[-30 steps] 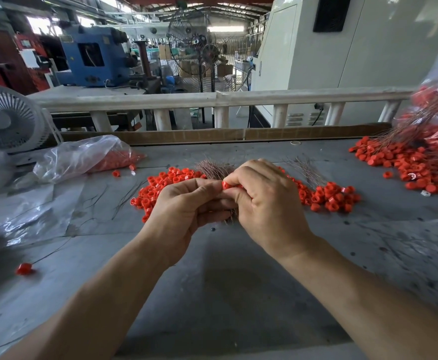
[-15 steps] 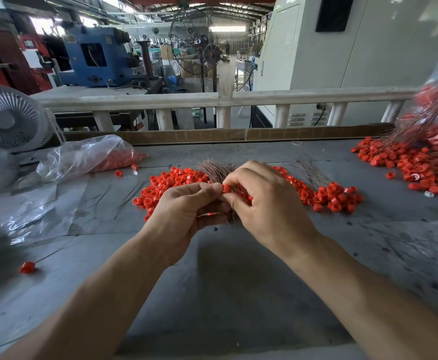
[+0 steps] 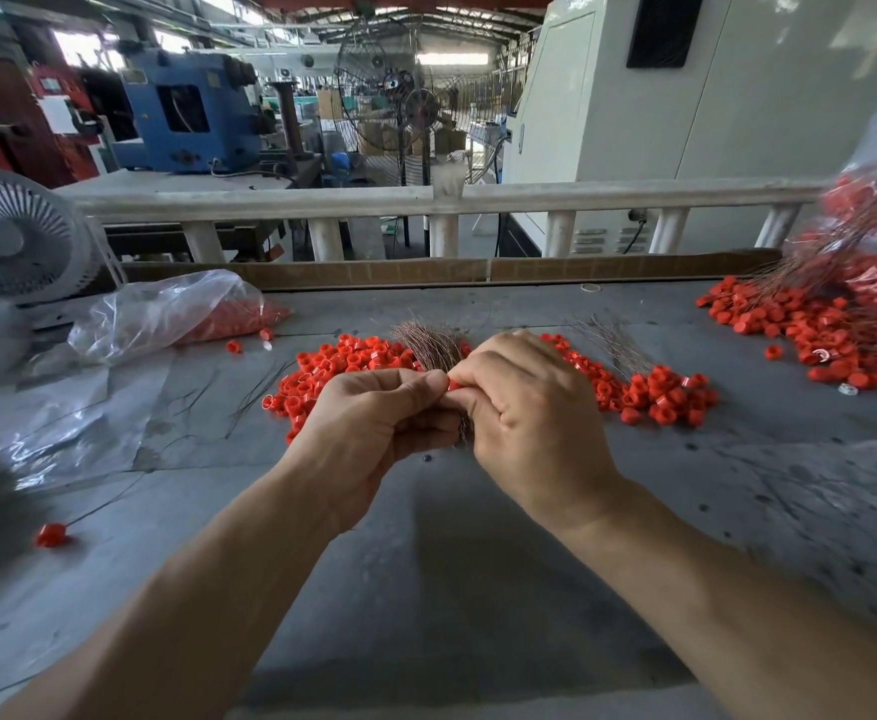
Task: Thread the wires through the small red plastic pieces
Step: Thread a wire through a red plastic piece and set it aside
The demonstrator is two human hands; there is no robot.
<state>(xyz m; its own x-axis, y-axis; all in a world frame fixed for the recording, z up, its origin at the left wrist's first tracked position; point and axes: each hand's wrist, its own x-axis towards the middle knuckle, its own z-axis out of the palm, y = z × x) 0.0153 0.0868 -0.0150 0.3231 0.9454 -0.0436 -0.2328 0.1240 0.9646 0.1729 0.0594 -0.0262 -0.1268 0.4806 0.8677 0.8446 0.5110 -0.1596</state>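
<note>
The little red piece (image 3: 454, 385) sits dead centre of the view, pinched at the fingertips of the right hand (image 3: 524, 418), with the left hand (image 3: 374, 423) pressed right up against it from 9 o'clock. The left one is curled tight, looks like it's pinching a wire end, though the wire itself is too thin and hidden to actually see. A bundle of wires (image 3: 428, 348) fans out just behind the knuckles at 12 o'clock, and some strands poke down between the hands. So this looks like the feed-in step: I'd say keep the piece still, hole facing the wire, and choke up on the wire so only a short stub sticks out, else it just bends. The loose supply of red pieces (image 3: 342, 366) lies on the grey table (image 3: 478, 589) right behind the hands, spreading towards 2 o'clock. Over at 3 o'clock there's a finished heap (image 3: 831, 324) with wires sticking out. At 9 o'clock, a clear bag (image 3: 166, 314) with more red bits, and a white fan (image 3: 10, 236) beyond it.
</note>
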